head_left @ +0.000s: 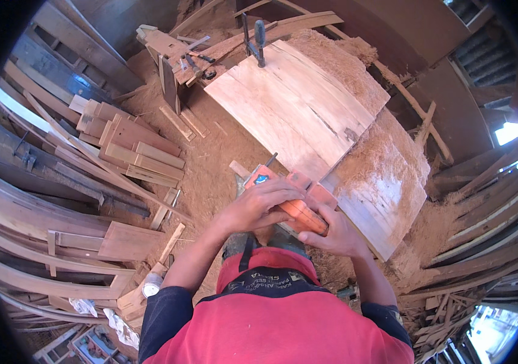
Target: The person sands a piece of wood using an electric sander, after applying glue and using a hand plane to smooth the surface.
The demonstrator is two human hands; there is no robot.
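Orange power tool [309, 217] mid-frame is partly covered by the left hand [265, 202], some right hand [339, 234] fingers hide behind it, red shirt [277, 327]'s chopped by the bottom edge, lower-left clutter [92, 346]'s too tiny to ID.

The floor [204, 182] by you is brown with sawdust [213, 203]; on your left it bears a pile of boards [131, 145], with a couple of sticks [177, 123] lying beyond. Ahead of you the pale panel [295, 103] carries shavings [341, 67] along its far right side — a clamp [260, 45] stands at its far edge. The second panel [365, 215], nearer your right, carries more shavings. Far left, a bench [163, 43] holds a hammer [192, 67] among other tools — too small to name.
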